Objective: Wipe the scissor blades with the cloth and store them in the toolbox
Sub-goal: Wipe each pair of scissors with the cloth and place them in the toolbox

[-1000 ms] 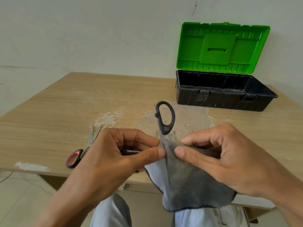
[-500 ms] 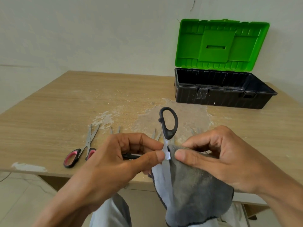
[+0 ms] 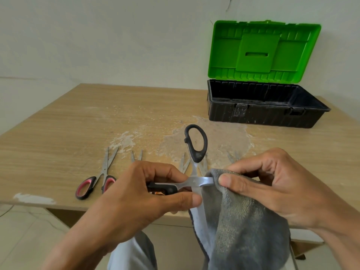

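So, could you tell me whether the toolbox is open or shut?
Open: the toolbox has its green lid standing upright, its black inside showing.

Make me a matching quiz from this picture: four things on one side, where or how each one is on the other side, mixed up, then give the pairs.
Column one
1. black-handled scissors
2. red-handled scissors
3. grey cloth
4. toolbox

Column two
A. lying on the table, no hand on it
B. standing with its green lid up
C. held in the left hand, blades apart
D. pinched by the right hand over a blade

Pairs: 1-C, 2-A, 3-D, 4-B
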`<state>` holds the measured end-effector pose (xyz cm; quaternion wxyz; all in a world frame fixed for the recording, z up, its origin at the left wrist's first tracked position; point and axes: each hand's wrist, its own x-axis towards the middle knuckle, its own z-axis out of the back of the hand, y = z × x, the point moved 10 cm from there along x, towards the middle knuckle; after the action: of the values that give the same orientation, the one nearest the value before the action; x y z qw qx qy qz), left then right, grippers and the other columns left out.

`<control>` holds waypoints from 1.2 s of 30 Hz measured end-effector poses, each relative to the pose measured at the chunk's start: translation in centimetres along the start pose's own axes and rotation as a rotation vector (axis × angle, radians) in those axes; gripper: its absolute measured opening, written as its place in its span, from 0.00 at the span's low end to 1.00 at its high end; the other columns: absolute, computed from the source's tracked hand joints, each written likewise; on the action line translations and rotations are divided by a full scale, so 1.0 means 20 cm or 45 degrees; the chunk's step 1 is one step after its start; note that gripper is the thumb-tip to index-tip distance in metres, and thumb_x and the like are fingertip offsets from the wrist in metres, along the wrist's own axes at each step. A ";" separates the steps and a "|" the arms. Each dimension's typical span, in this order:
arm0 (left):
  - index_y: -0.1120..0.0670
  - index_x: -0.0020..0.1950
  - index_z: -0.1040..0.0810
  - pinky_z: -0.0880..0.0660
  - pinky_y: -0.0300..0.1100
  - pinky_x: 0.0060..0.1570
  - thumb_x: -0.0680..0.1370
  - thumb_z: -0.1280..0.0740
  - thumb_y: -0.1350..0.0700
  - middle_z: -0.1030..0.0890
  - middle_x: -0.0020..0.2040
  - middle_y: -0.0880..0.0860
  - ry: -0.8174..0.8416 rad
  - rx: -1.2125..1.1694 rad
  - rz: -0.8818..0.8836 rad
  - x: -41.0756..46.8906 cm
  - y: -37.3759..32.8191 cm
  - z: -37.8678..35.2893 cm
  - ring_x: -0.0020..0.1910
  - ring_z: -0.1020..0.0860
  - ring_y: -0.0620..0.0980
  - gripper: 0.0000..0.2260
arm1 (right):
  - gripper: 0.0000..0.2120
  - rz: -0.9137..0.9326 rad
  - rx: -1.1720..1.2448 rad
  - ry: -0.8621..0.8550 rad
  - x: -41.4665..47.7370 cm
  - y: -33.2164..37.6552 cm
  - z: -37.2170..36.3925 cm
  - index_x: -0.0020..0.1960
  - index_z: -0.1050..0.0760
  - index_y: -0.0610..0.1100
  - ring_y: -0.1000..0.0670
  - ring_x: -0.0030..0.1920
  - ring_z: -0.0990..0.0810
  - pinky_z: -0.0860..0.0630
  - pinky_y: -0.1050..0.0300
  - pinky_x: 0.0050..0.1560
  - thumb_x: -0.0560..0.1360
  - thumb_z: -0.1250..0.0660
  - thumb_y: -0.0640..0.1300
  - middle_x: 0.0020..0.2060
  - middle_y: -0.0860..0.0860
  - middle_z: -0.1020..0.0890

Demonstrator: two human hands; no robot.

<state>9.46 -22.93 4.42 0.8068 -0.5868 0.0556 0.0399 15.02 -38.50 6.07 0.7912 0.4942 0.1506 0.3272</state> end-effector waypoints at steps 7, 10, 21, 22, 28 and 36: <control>0.51 0.42 0.14 0.24 0.37 0.42 0.65 0.22 0.46 0.14 0.37 0.52 0.077 0.012 0.041 0.01 0.05 -0.02 0.35 0.18 0.46 0.12 | 0.10 -0.045 -0.031 0.057 0.00 -0.02 -0.02 0.48 0.11 0.55 0.50 0.44 0.12 0.17 0.53 0.48 0.76 0.30 0.56 0.42 0.53 0.10; 0.52 0.42 0.14 0.23 0.41 0.44 0.65 0.22 0.46 0.14 0.39 0.53 0.100 0.029 0.031 0.02 0.05 -0.02 0.37 0.17 0.49 0.12 | 0.10 -0.004 -0.045 0.052 0.01 0.01 -0.04 0.48 0.11 0.56 0.55 0.43 0.12 0.17 0.60 0.47 0.76 0.30 0.57 0.41 0.57 0.11; 0.52 0.42 0.15 0.30 0.39 0.37 0.68 0.23 0.45 0.18 0.36 0.59 0.213 0.054 -0.004 -0.02 0.03 -0.05 0.34 0.25 0.49 0.11 | 0.08 0.021 -0.090 0.133 -0.02 0.03 -0.06 0.42 0.13 0.61 0.54 0.35 0.17 0.24 0.63 0.39 0.75 0.30 0.58 0.34 0.55 0.14; 0.52 0.42 0.15 0.30 0.39 0.37 0.68 0.23 0.45 0.17 0.37 0.59 0.209 0.049 -0.008 -0.01 0.03 -0.05 0.34 0.24 0.49 0.11 | 0.08 0.019 -0.069 0.123 -0.01 0.04 -0.06 0.42 0.13 0.61 0.57 0.35 0.17 0.24 0.65 0.39 0.75 0.30 0.58 0.34 0.57 0.14; 0.51 0.39 0.15 0.30 0.33 0.34 0.68 0.23 0.47 0.17 0.33 0.53 0.134 0.040 -0.032 -0.02 0.01 -0.03 0.31 0.23 0.43 0.08 | 0.11 0.078 -0.186 0.068 -0.01 0.08 -0.09 0.45 0.12 0.57 0.56 0.38 0.15 0.25 0.68 0.39 0.77 0.31 0.59 0.36 0.60 0.13; 0.53 0.41 0.15 0.32 0.30 0.31 0.67 0.23 0.47 0.17 0.33 0.51 0.187 0.011 0.032 -0.05 0.08 -0.01 0.30 0.25 0.42 0.10 | 0.10 -0.007 -0.191 0.175 -0.03 0.05 -0.07 0.44 0.11 0.57 0.57 0.35 0.17 0.27 0.68 0.39 0.76 0.30 0.59 0.34 0.59 0.14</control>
<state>8.32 -22.66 3.02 0.8025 -0.5841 0.1220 0.0066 13.48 -37.63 6.21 0.8148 0.4093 0.1809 0.3685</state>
